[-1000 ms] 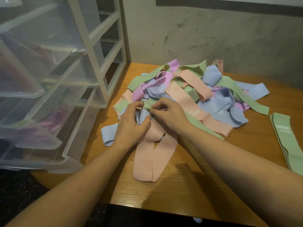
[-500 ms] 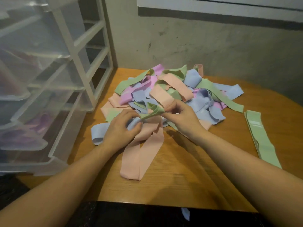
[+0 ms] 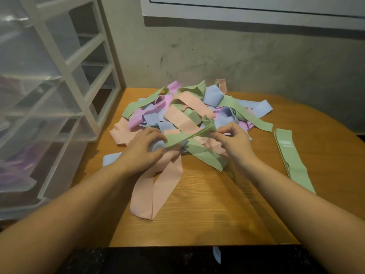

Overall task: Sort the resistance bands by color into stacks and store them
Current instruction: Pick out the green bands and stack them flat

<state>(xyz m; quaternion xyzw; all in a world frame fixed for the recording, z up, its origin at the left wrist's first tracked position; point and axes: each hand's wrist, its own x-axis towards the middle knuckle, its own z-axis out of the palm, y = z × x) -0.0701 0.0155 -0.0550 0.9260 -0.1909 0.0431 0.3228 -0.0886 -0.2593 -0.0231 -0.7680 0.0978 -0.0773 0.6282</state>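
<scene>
A tangled pile of green, peach, blue and pink resistance bands point(image 3: 189, 109) lies on the wooden table point(image 3: 217, 204). My right hand point(image 3: 235, 141) pinches one end of a green band point(image 3: 185, 136) and lifts it off the pile. My left hand point(image 3: 144, 149) pinches the same green band's other end, low over a blue band. A peach band point(image 3: 156, 186) trails from under my left hand toward me. To the right, a flat stack of green bands point(image 3: 292, 159) lies apart from the pile.
A white drawer unit with clear plastic drawers point(image 3: 45, 107) stands on the left, several drawers pulled out, purple bands dimly visible inside. A grey wall runs behind the table. A blue band point(image 3: 216, 254) hangs below the table's front edge.
My right hand has drawn the green band up and rightward out of the pile, stretching it between both hands. The camera has tilted up.
</scene>
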